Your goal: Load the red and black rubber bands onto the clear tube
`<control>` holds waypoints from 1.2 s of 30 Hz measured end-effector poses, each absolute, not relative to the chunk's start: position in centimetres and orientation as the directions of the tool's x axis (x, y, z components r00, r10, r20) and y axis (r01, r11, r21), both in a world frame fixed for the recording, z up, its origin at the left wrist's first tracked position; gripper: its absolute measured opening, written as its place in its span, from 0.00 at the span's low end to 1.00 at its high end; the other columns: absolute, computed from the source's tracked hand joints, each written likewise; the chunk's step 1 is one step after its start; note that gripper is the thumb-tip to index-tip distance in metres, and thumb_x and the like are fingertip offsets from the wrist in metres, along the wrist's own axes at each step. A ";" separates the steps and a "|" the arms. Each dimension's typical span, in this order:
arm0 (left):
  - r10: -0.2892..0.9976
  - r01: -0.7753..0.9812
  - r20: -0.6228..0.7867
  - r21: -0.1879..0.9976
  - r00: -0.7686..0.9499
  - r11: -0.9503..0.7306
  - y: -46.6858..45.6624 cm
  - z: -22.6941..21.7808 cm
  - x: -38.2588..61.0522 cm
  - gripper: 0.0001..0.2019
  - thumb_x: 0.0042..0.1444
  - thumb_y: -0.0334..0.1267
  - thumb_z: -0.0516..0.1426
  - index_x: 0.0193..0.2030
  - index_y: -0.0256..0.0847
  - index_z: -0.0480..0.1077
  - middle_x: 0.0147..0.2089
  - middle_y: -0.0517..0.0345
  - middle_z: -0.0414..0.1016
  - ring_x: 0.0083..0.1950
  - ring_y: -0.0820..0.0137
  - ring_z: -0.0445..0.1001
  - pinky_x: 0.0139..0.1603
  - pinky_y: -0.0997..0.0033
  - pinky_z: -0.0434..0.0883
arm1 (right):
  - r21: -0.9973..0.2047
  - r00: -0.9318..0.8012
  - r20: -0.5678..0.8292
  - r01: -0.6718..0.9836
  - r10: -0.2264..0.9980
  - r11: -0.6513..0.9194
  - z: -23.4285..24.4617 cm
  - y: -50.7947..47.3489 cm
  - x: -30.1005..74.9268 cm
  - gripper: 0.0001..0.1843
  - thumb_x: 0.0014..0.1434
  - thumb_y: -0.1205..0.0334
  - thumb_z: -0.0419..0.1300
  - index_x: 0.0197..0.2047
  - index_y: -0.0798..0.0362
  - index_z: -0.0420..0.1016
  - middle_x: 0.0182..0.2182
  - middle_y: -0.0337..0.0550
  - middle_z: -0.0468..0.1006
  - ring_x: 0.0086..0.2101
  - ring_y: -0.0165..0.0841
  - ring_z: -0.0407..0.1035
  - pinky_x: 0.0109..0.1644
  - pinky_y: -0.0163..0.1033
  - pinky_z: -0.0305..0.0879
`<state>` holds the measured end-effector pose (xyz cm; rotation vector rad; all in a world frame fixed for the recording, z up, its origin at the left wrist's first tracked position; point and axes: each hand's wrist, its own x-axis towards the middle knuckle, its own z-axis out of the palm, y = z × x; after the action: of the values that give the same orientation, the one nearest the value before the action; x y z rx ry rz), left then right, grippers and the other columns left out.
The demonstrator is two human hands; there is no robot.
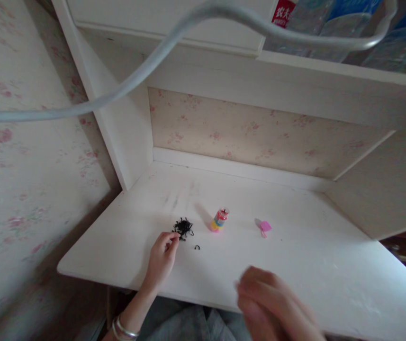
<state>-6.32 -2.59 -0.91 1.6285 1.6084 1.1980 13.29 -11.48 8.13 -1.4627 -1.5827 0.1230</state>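
Note:
On the white desk lies a small heap of black elastic bands. My left hand is at the near left edge of this heap, thumb and forefinger pinched together; whatever is between the fingertips is too small to make out. One single black band lies apart, just right of the heap. A small clear jar with pink, yellow, blue and red layers stands upright further right, its top uncovered. My right hand hovers over the desk's near edge, smeared by motion, its fingers bent and hard to read.
A pink lid-like piece with a strap lies right of the jar. White shelving overhangs the desk, with plastic bottles on it at upper right. A thick pale cable crosses the upper view. Flowered wallpaper covers the left wall.

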 end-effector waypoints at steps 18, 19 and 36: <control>0.962 0.779 0.273 0.607 -0.021 -0.156 -2.0 -1.1 -4.8 0.09 0.56 0.32 0.51 0.41 0.42 0.70 0.43 0.52 0.71 0.42 0.66 0.74 0.44 0.66 0.71 | -0.417 -0.169 0.172 0.880 0.970 0.227 0.1 -4.4 11.4 0.12 0.64 0.64 0.49 0.36 0.47 0.73 0.34 0.38 0.72 0.27 0.28 0.69 0.27 0.31 0.54; 0.962 0.779 0.274 0.605 -0.013 -0.162 -2.0 -1.0 -4.8 0.09 0.56 0.32 0.51 0.40 0.42 0.70 0.42 0.53 0.71 0.41 0.66 0.74 0.43 0.67 0.71 | -0.434 -0.166 0.179 0.871 0.970 0.230 0.1 -4.4 11.4 0.12 0.64 0.64 0.49 0.35 0.47 0.72 0.34 0.38 0.72 0.27 0.28 0.69 0.27 0.31 0.55; 0.936 0.729 0.341 0.661 -0.081 -0.178 -1.9 -2.1 -5.2 0.12 0.62 0.42 0.46 0.42 0.41 0.68 0.42 0.51 0.77 0.42 0.64 0.76 0.43 0.64 0.72 | -0.623 0.123 0.464 0.749 0.877 0.225 7.9 1.9 18.3 0.18 0.62 0.50 0.50 0.37 0.52 0.77 0.33 0.43 0.73 0.24 0.27 0.64 0.31 0.34 0.61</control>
<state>-5.18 -1.90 -2.13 1.9245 1.8166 1.1135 18.29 1.92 7.90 -1.5462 -1.6459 0.1890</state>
